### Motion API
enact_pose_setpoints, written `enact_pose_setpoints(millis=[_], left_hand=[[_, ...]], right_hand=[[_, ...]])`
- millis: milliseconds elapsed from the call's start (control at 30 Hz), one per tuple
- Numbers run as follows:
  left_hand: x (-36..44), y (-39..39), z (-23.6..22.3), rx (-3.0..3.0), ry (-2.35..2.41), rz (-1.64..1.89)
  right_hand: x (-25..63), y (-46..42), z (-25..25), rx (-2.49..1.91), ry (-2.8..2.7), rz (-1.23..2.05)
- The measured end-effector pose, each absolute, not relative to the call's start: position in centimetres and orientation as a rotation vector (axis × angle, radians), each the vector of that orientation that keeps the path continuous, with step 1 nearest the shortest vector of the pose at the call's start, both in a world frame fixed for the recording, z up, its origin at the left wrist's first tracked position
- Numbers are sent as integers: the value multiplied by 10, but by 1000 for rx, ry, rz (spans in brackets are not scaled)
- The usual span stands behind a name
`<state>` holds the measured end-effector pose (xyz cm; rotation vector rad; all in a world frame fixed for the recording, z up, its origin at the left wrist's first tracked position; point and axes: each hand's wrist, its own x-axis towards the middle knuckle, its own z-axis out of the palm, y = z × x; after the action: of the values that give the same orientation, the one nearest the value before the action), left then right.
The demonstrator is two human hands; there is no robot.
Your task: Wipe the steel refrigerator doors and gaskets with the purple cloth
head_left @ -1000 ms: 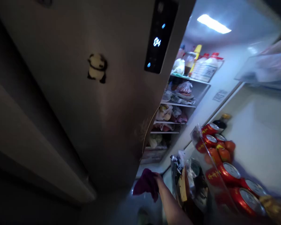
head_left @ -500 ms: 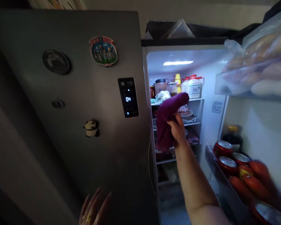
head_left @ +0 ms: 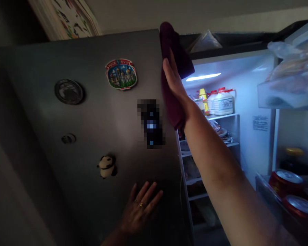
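Observation:
My right hand [head_left: 175, 85] is raised to the top right edge of the closed grey fridge door [head_left: 92, 112], fingers stretched flat. It presses a dark purple cloth [head_left: 176, 58] against that edge; the cloth hangs down past my palm. Lower down, my left hand [head_left: 141, 208] lies flat and open on the same door, rings on its fingers, holding nothing. Beside my right arm the right half of the fridge stands open and lit.
Magnets dot the grey door: a crest [head_left: 121, 73], a round one [head_left: 68, 91], a panda [head_left: 106, 166]. White jugs [head_left: 222, 101] and a yellow bottle stand on the top shelf. The open right door [head_left: 295, 136] holds red cans [head_left: 287, 181] and bagged food.
My right hand has risen with the cloth from in front of the shelves to the door's top edge. My left hand has come up and settled flat on the door.

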<state>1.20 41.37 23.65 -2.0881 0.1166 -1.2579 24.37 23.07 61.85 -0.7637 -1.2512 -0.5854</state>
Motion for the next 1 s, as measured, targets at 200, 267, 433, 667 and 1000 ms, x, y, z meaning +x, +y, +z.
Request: enact_pose_setpoints(millis=[200, 267, 433, 667, 1000], left_hand=[[12, 423, 231, -2140, 158, -1242], [11, 426, 230, -2155, 147, -1232], [7, 431, 227, -2197, 107, -1144], [11, 413, 242, -2131, 238, -1229], [12, 407, 242, -2113, 215, -1194]], right_hand=[[237, 234, 604, -605, -1236, -427], [239, 235, 591, -593, -1248, -422], [241, 238, 527, -681, -1260, -506], [238, 248, 382, -831, -1241, -614], [201, 260, 98, -1140, -663, -211]])
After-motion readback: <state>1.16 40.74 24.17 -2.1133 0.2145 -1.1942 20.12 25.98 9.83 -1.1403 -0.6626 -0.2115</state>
